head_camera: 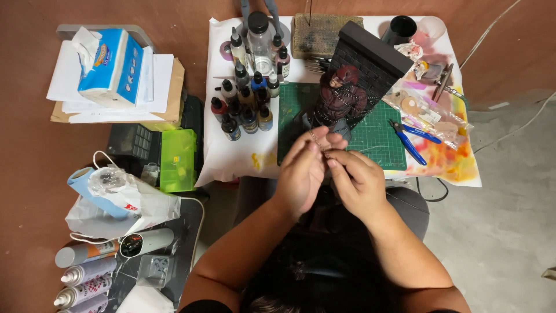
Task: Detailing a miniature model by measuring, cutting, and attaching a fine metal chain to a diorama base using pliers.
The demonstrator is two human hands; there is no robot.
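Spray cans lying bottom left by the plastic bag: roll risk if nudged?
Probably yes: the spray cans lie on their sides, smooth cylinders, so a sideways push would likely roll them. Packed side by side, they may block each other. Likely stiff; how full or heavy they are cannot be told.

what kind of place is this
Probably a hobby corner for painting models: small paint bottles stand beside a green cutting mat, a painted figure stands on it, and spray cans lie nearby.

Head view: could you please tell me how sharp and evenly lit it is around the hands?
Head view: light is soft and even, with no harsh glare; the left hand and right hand look slightly soft, so the thin chain between them barely resolves; the green cutting mat is clearer.
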